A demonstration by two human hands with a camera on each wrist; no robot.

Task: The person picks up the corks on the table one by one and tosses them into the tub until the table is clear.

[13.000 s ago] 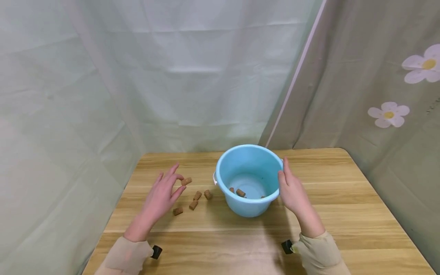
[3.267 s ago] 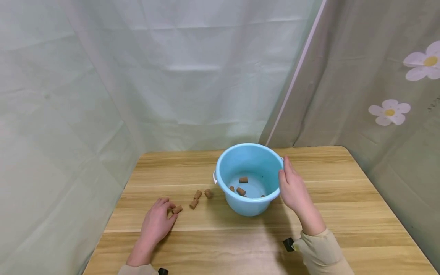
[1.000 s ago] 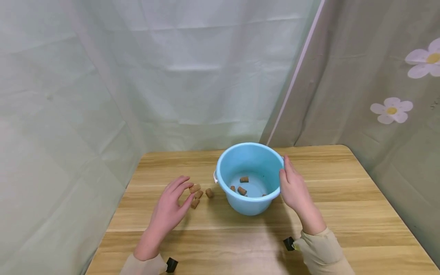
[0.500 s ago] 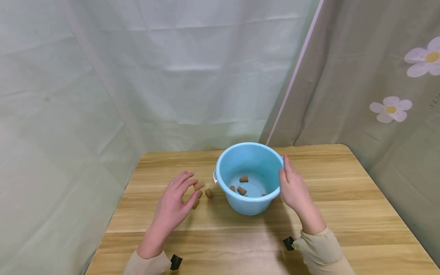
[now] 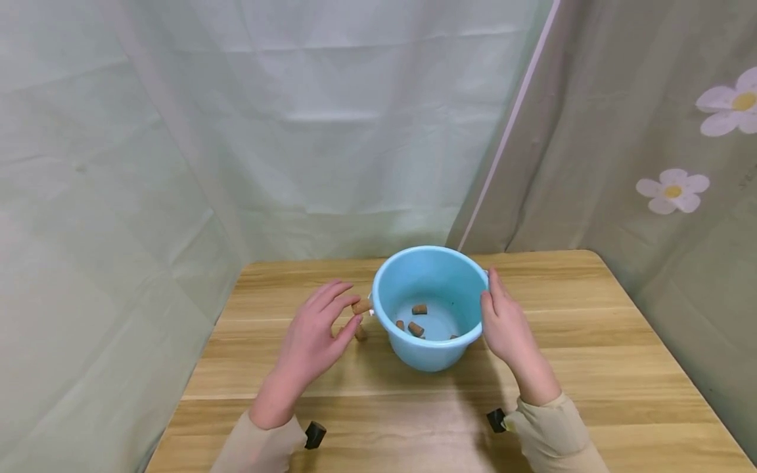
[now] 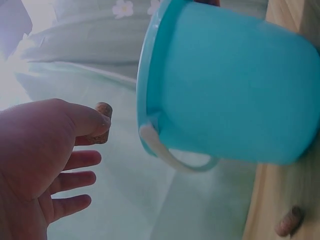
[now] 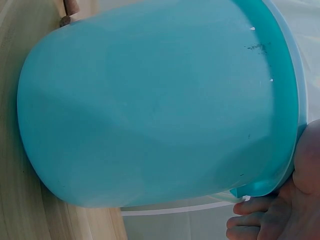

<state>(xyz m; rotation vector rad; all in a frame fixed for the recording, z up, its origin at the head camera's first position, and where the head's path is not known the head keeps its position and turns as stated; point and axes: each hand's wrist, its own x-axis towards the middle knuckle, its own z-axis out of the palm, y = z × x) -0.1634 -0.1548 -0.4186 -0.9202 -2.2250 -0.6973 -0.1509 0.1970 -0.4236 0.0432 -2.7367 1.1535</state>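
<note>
Left hand (image 5: 313,335): thumb and forefinger clamped on a cork (image 5: 361,306), a short stubby cylinder with a grainy, speckled brown surface; the other three fingers are extended and spaced apart. The cork is in the air just outside the bucket (image 5: 428,358), near its white handle (image 6: 172,159), and the wrist view shows a gap between cork and blue wall. Right hand (image 5: 507,327): in contact with the opposite side of the bucket at the rim; from where I stand I cannot tell how far those fingers curl. Bucket upright, smooth light-blue plastic, round mouth with a thick lip, wall tapering to a rounded base; small dark scuffs (image 7: 258,48) below the lip. Inside, two loose corks (image 5: 416,329) show clearly on the floor; further brown slivers are cut off by the near rim, so no count. On the table (image 5: 591,368), striped wood grain with rounded far corners, a loose cork (image 5: 360,334) lies partly behind the left thumb; anything else behind that hand is hard to make out. Both beige sleeves (image 5: 556,433) run out of the head view, a black block (image 5: 315,435) at each cuff. Beyond: creased pale cloth (image 5: 355,131), flower-printed at right, one bloom cropped.
</note>
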